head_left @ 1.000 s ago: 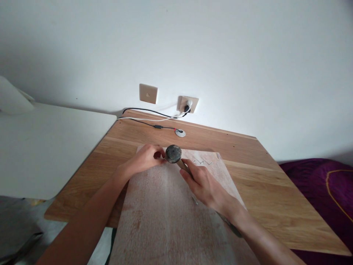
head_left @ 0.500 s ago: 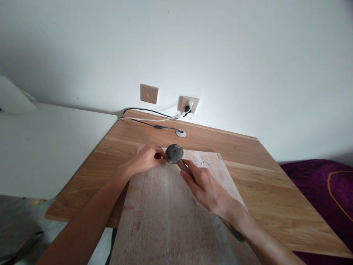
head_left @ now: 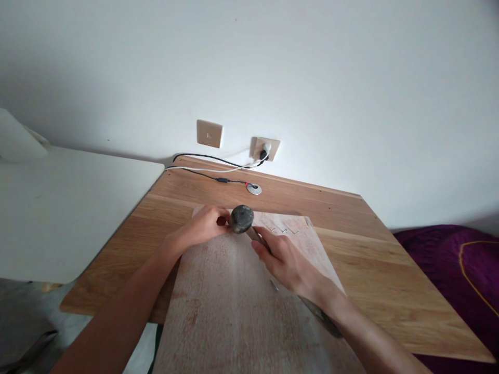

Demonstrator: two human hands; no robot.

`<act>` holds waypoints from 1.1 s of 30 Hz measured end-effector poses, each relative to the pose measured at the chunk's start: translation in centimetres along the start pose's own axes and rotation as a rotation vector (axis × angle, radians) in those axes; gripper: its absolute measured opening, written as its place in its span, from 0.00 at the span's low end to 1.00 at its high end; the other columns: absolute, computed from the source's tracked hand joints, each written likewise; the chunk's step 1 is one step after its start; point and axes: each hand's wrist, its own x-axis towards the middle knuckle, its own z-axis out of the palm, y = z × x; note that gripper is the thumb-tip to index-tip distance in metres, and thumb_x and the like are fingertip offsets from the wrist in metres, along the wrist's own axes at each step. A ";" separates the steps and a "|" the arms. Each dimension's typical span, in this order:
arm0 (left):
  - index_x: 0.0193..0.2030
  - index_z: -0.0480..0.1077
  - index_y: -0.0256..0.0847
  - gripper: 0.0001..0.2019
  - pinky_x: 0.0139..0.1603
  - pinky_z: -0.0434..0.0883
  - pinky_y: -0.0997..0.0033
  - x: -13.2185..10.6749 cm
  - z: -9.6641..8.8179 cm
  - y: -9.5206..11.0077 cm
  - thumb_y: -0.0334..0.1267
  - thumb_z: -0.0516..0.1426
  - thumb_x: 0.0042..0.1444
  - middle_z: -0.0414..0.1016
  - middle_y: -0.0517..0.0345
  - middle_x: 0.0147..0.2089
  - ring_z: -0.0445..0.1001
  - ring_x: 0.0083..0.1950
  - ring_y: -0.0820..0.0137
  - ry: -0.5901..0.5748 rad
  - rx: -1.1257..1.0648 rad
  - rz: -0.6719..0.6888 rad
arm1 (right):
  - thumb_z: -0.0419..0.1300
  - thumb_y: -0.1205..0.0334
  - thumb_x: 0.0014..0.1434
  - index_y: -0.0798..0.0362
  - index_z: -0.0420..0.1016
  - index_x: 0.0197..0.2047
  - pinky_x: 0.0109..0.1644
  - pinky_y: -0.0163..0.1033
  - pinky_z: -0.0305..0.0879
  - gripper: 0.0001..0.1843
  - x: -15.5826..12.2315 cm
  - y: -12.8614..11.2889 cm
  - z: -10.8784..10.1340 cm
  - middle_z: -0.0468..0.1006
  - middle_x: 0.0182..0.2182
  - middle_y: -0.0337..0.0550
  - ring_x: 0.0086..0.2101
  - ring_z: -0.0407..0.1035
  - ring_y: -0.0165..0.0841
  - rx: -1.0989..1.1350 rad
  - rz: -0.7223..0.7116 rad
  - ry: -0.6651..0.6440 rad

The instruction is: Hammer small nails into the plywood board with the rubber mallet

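Observation:
My right hand [head_left: 286, 257] grips the wooden handle of a hammer [head_left: 242, 219], whose dark round head is raised over the far part of a pale, worn board [head_left: 222, 311]. Close to the left of the head, my left hand [head_left: 203, 224] rests on the board with fingers pinched together. What its fingertips hold, if anything, is hidden behind the hammer head. Three nails [head_left: 284, 230] stand in or lie on the board's far right corner; I cannot tell which. Another nail [head_left: 274, 285] lies on the board below my right hand.
The board lies on a wooden table [head_left: 390, 280] against a white wall. Cables [head_left: 210, 169] run along the back to a wall socket [head_left: 273, 148]. A white tabletop [head_left: 78, 208] adjoins at left, and purple fabric [head_left: 436, 259] lies at right.
The hammer head has shifted slightly left and now hangs nearer my left fingertips. My left hand keeps its pinch, and the whole view has moved a little.

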 end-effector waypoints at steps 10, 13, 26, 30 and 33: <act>0.36 0.83 0.42 0.06 0.37 0.67 0.69 -0.2 -0.1 0.0 0.30 0.62 0.56 0.83 0.58 0.35 0.77 0.36 0.66 -0.041 -0.063 -0.015 | 0.51 0.60 0.74 0.50 0.68 0.44 0.35 0.39 0.55 0.08 -0.3 -0.5 0.3 0.71 0.28 0.36 0.28 0.65 0.32 0.025 0.043 0.007; 0.35 0.83 0.42 0.05 0.37 0.66 0.69 -0.1 -0.1 0.1 0.30 0.63 0.55 0.82 0.59 0.33 0.77 0.35 0.66 -0.031 -0.027 -0.025 | 0.51 0.57 0.75 0.50 0.70 0.47 0.34 0.39 0.56 0.09 -0.8 -1.0 0.0 0.71 0.27 0.35 0.27 0.65 0.32 0.051 0.050 0.061; 0.36 0.84 0.40 0.05 0.36 0.64 0.69 -0.1 0.0 0.0 0.31 0.64 0.55 0.82 0.58 0.32 0.76 0.34 0.68 -0.032 -0.005 -0.061 | 0.50 0.53 0.77 0.51 0.71 0.56 0.32 0.38 0.58 0.14 -1.1 -1.5 -0.3 0.73 0.25 0.35 0.26 0.69 0.33 0.104 0.066 0.113; 0.35 0.83 0.41 0.04 0.35 0.63 0.70 0.0 0.1 -0.1 0.31 0.65 0.55 0.80 0.59 0.30 0.74 0.32 0.69 -0.015 -0.005 -0.061 | 0.49 0.52 0.78 0.51 0.69 0.60 0.30 0.37 0.58 0.17 -1.2 -2.0 -0.4 0.74 0.27 0.35 0.27 0.69 0.32 0.149 0.041 0.192; 0.35 0.83 0.41 0.05 0.35 0.63 0.70 -0.2 0.0 0.0 0.31 0.63 0.56 0.80 0.59 0.31 0.74 0.33 0.69 -0.038 -0.055 -0.033 | 0.50 0.57 0.77 0.52 0.72 0.53 0.33 0.37 0.58 0.13 -0.6 -1.2 0.5 0.75 0.28 0.37 0.29 0.69 0.32 0.097 0.044 0.082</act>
